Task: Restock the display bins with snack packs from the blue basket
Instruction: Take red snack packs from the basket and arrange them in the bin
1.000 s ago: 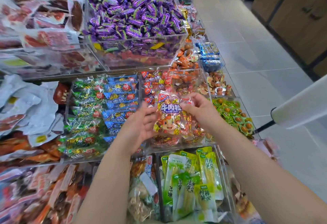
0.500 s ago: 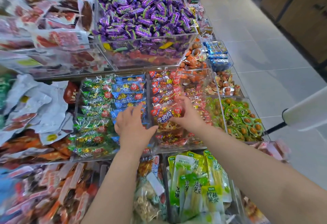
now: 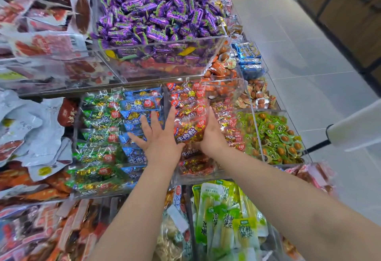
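Note:
A red snack pack (image 3: 189, 131) with gold foil and white lettering lies on top of several like packs in a clear display bin (image 3: 231, 84) at the middle of the stand. My left hand (image 3: 158, 137) is spread flat, fingers straight, its index finger along the pack's left edge. Against the pack's right side rests my right hand (image 3: 211, 135), fingers stretched forward; its thumb is hidden. The blue basket is out of view.
Left of this bin is one with green and blue packs (image 3: 107, 128); to the right are green egg packs (image 3: 276, 137). Purple candies (image 3: 156, 9) fill a raised bin behind. Green pickle packs (image 3: 224, 215) lie below. A white object (image 3: 354, 128) juts in over the tiled aisle.
The red pack went from held up in both hands down into the middle bin. My left hand let go and spread flat; my right hand slid along the pack's side.

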Demonstrator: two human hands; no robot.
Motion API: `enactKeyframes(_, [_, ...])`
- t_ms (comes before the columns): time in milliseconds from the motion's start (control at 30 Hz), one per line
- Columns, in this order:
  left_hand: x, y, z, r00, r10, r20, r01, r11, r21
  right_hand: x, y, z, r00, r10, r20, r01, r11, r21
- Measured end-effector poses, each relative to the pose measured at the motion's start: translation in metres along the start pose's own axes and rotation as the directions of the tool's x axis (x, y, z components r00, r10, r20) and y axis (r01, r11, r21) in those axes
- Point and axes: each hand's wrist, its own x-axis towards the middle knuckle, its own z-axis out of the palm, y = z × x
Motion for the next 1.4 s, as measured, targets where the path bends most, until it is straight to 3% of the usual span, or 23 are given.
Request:
enactKeyframes(133, [0.005,0.002,0.000,0.987,0.098,0.128,-0.119,0.977,0.178,-0.005,0.008,-0.016,0.952,0.107,0.288,-0.134,0.988,0.076])
enactKeyframes(167, [0.004,0.002,0.001,0.985,0.109,0.136,-0.137,0.967,0.216,-0.007,0.011,-0.021,0.944,0.125,0.305,-0.169,0.978,0.120])
enactKeyframes(300, [0.007,0.005,0.002,0.982,0.132,0.135,-0.166,0.944,0.286,-0.009,0.017,-0.026,0.973,0.127,0.195,-0.163,0.970,0.183])
enactKeyframes(533, [0.015,0.002,0.003,0.978,0.165,0.127,-0.194,0.944,0.269,-0.011,0.014,-0.015,0.961,0.146,0.234,-0.189,0.967,0.172])
enactKeyframes(700, [0.007,-0.006,-0.008,0.965,0.219,0.142,-0.242,0.954,0.175,-0.030,0.011,-0.034,0.982,0.159,0.102,-0.181,0.945,0.272])
enactKeyframes(900, [-0.040,0.004,-0.019,0.965,0.246,-0.092,-0.250,0.968,-0.030,-0.093,0.021,-0.061,0.935,0.253,-0.248,-0.130,0.897,0.423])
enactKeyframes(1000, [-0.082,0.039,-0.006,0.890,0.448,-0.079,-0.452,0.891,-0.045,-0.133,0.036,-0.065,0.908,0.329,-0.258,-0.162,0.846,0.508])
enactKeyframes(1133, [-0.134,0.085,0.034,0.717,0.681,0.151,-0.656,0.732,-0.186,-0.197,0.081,-0.074,0.806,0.520,-0.284,-0.313,0.781,0.540])
enactKeyframes(1233, [-0.173,0.110,0.066,0.645,0.684,0.340,-0.595,0.729,-0.339,-0.259,0.129,-0.075,0.650,0.722,-0.237,-0.520,0.650,0.554])
enactKeyframes(1333, [-0.212,0.132,0.094,0.552,0.647,0.526,-0.540,0.758,-0.366,-0.332,0.175,-0.071,0.511,0.859,-0.029,-0.760,0.468,0.451])
enactKeyframes(1400, [-0.235,0.142,0.112,0.489,0.597,0.636,-0.505,0.788,-0.351,-0.382,0.199,-0.065,0.437,0.897,0.071,-0.810,0.357,0.466])
